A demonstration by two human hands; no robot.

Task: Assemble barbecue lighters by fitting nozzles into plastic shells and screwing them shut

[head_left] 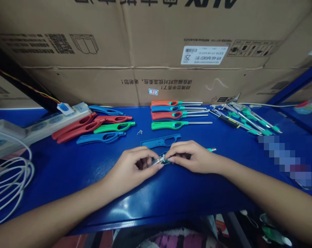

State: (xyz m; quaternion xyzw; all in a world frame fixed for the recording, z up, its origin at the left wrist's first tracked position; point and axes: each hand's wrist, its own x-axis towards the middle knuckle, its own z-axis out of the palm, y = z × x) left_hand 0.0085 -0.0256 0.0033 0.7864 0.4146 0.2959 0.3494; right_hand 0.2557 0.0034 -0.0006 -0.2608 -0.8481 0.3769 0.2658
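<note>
Near the middle of the blue table, my left hand is closed around a clear lighter fuel tank with a metal-coloured end. My right hand pinches at that end, close to a small green part; the exact piece between its fingertips is too small to make out. Behind my right wrist a green and silver tip pokes out. Just beyond my hands lies an open blue lighter shell half. Another dark blue edge shows between my hands, mostly hidden by my fingers.
Several lighters with metal tubes lie in a row at the back. Loose red, green and blue shells sit left, beside a power strip and coiled white cable. Metal tubes with green parts and a screwdriver lie right. A cardboard box stands behind.
</note>
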